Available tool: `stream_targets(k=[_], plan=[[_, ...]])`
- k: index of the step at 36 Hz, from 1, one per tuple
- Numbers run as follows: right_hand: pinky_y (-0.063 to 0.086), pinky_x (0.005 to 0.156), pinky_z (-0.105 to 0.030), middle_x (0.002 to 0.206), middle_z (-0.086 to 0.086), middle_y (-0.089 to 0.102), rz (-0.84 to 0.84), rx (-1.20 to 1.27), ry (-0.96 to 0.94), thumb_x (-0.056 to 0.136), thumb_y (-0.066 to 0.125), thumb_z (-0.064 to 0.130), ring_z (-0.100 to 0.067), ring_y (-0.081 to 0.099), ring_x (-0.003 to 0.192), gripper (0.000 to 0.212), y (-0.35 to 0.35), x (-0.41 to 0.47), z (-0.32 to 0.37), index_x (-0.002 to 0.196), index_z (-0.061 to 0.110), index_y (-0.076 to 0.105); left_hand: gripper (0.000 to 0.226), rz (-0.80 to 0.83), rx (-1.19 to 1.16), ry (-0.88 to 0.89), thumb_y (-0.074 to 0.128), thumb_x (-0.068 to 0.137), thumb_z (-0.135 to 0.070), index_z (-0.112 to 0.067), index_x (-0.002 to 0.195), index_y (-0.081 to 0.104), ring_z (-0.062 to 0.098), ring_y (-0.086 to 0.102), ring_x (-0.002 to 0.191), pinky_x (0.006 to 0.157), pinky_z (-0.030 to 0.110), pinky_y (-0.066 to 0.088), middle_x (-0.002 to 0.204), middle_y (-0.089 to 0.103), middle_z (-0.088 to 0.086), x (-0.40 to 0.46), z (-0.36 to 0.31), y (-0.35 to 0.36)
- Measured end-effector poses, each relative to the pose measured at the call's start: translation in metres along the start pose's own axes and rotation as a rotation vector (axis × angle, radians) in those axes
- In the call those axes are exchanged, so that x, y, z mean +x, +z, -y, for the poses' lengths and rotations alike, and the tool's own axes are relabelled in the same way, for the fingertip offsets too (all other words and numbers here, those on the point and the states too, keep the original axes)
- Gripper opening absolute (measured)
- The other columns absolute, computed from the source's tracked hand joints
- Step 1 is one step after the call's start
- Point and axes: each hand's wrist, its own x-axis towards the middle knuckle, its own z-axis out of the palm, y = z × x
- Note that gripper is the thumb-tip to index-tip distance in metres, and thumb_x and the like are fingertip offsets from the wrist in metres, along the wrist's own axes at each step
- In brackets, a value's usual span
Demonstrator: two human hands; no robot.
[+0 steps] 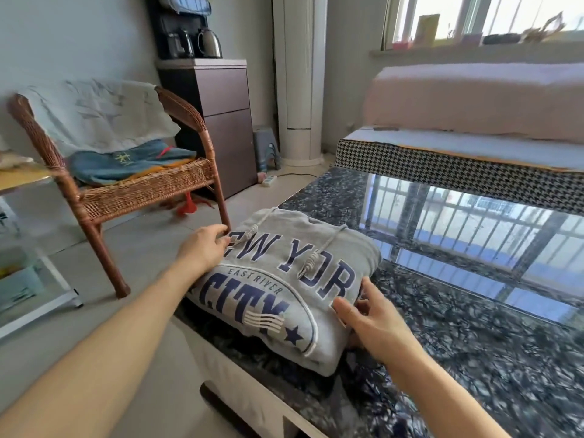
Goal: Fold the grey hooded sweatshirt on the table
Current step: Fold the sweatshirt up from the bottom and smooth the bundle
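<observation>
The grey hooded sweatshirt (284, 279) lies as a compact folded bundle on the dark marble table (474, 358), near its left front corner. Navy "NEW YORK CITY" lettering faces up and two drawcords lie across it. My left hand (205, 248) is at the bundle's left edge, with curled fingertips touching the fabric by the letter N. My right hand (369, 320) is at the bundle's right edge, thumb on top and fingers partly tucked against the side; how firmly either hand holds the cloth is unclear.
A wicker chair (126, 184) with cloths on it stands left of the table. A houndstooth cushion (442, 165) and a covered sofa (474, 99) lie beyond the table. A brown cabinet (221, 121) with kettles and a white column unit (300, 90) stand at the back.
</observation>
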Motion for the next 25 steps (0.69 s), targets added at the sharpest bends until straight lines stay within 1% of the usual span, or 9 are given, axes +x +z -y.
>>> stream_targets(k=[2, 4, 5, 6, 8, 11, 15, 23, 25], plan=[[0.042, 0.095, -0.033, 0.13, -0.007, 0.05, -0.128, -0.352, -0.062, 0.087, 0.049, 0.052, -0.026, 0.045, 0.127, 0.061, -0.008, 0.004, 0.014, 0.135, 0.017, 0.038, 0.04, -0.037, 0.078, 0.139, 0.038, 0.099, -0.026, -0.019, 0.138, 0.044, 0.024, 0.035, 0.135, 0.109, 0.037, 0.031, 0.148, 0.037, 0.007, -0.005, -0.015, 0.005], [0.021, 0.113, -0.037, 0.155, -0.005, 0.017, -0.207, -0.628, -0.145, 0.091, 0.037, 0.055, -0.023, 0.014, 0.143, 0.073, -0.006, 0.009, 0.027, 0.148, 0.016, 0.012, 0.044, -0.023, 0.16, 0.282, 0.031, 0.1, -0.034, -0.028, 0.143, 0.034, 0.019, 0.019, 0.143, 0.116, 0.042, 0.017, 0.156, 0.02, 0.0, -0.012, -0.037, 0.009], [0.008, 0.117, -0.036, 0.158, -0.002, 0.0, -0.202, -0.707, -0.188, 0.091, 0.031, 0.058, -0.02, 0.0, 0.146, 0.077, -0.003, 0.012, 0.034, 0.15, 0.02, -0.002, 0.046, 0.011, 0.206, 0.329, 0.027, 0.1, -0.038, -0.032, 0.145, 0.027, 0.017, 0.011, 0.145, 0.117, 0.046, 0.008, 0.157, 0.012, -0.003, -0.015, -0.048, 0.012], [-0.002, 0.117, -0.036, 0.158, 0.0, -0.01, -0.175, -0.766, -0.229, 0.091, 0.026, 0.061, -0.018, -0.011, 0.145, 0.078, 0.002, 0.016, 0.039, 0.149, 0.023, -0.009, 0.048, 0.064, 0.248, 0.357, 0.022, 0.099, -0.042, -0.034, 0.146, 0.02, 0.016, 0.003, 0.146, 0.116, 0.05, 0.001, 0.158, 0.005, -0.005, -0.018, -0.059, 0.016], [-0.014, 0.114, -0.039, 0.155, 0.0, -0.02, -0.1, -0.854, -0.259, 0.089, 0.021, 0.066, -0.019, -0.022, 0.142, 0.076, 0.011, 0.027, 0.041, 0.147, 0.03, -0.013, 0.052, 0.18, 0.306, 0.373, 0.016, 0.097, -0.051, -0.038, 0.147, 0.009, 0.018, -0.009, 0.145, 0.113, 0.056, -0.009, 0.158, -0.007, -0.007, -0.025, -0.076, 0.025], [-0.014, 0.114, -0.045, 0.156, -0.003, -0.017, -0.038, -0.92, -0.232, 0.083, 0.015, 0.074, -0.024, -0.024, 0.141, 0.078, 0.018, 0.037, 0.029, 0.148, 0.035, -0.005, 0.059, 0.298, 0.388, 0.36, 0.014, 0.092, -0.061, -0.042, 0.146, -0.003, 0.025, -0.017, 0.144, 0.107, 0.062, -0.014, 0.157, -0.013, -0.005, -0.032, -0.085, 0.043], [-0.013, 0.116, -0.046, 0.157, -0.004, -0.013, -0.099, -0.896, -0.254, 0.062, -0.004, 0.085, -0.023, -0.024, 0.141, 0.104, 0.024, 0.036, 0.014, 0.149, 0.03, 0.0, 0.06, 0.319, 0.45, 0.356, 0.014, 0.091, -0.063, -0.044, 0.145, -0.004, 0.028, -0.017, 0.143, 0.106, 0.062, -0.016, 0.157, -0.014, -0.003, -0.031, -0.085, 0.052], [-0.017, 0.113, -0.045, 0.157, -0.004, -0.014, -0.129, -0.888, -0.269, 0.06, -0.007, 0.085, -0.024, -0.025, 0.141, 0.107, 0.028, 0.034, 0.013, 0.15, 0.026, -0.001, 0.058, 0.266, 0.444, 0.383, 0.014, 0.092, -0.061, -0.045, 0.145, -0.005, 0.028, -0.016, 0.144, 0.106, 0.062, -0.016, 0.157, -0.013, -0.003, -0.031, -0.081, 0.058], [-0.018, 0.112, -0.046, 0.157, -0.005, -0.015, -0.128, -0.892, -0.269, 0.063, -0.005, 0.081, -0.025, -0.026, 0.14, 0.102, 0.029, 0.036, 0.011, 0.149, 0.027, -0.002, 0.058, 0.236, 0.441, 0.387, 0.014, 0.092, -0.061, -0.044, 0.145, -0.004, 0.028, -0.014, 0.144, 0.106, 0.062, -0.015, 0.157, -0.012, -0.003, -0.033, -0.08, 0.059]])
